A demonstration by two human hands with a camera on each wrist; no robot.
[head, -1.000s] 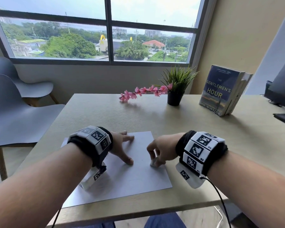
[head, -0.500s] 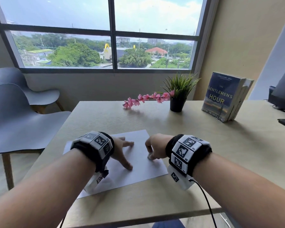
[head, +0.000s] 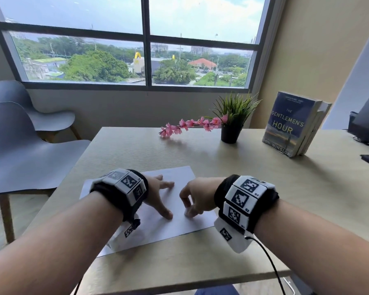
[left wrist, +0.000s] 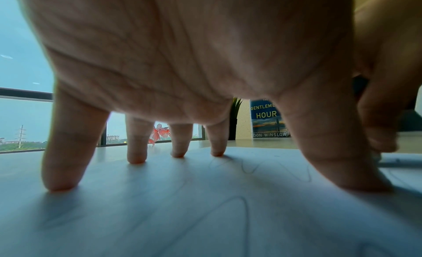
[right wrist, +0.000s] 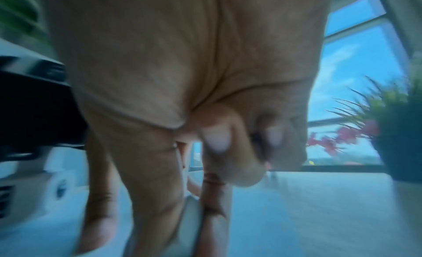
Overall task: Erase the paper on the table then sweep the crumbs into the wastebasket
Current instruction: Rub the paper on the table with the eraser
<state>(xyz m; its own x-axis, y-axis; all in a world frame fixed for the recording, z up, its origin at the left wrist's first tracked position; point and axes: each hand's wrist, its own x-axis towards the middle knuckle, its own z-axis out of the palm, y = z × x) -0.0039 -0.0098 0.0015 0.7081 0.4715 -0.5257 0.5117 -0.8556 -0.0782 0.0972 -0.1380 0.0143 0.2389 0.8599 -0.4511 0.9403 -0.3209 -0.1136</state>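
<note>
Pale wooden table point(head: 232, 177) is standing under a wide window, carrying a white sheet of paper point(head: 158, 228) near its front edge. From the head view, the left hand point(head: 158, 194) is pressing spread fingers onto the sheet, while the right hand point(head: 197, 199) is pinching a small white eraser point(head: 188, 213) against the paper just beside the left thumb. Only the left wrist view is showing faint pencil lines point(left wrist: 245, 206) on the paper between the planted fingertips point(left wrist: 59, 185). The right wrist view, blurred, is showing the eraser point(right wrist: 189, 217) wedged between thumb and fingers.
</note>
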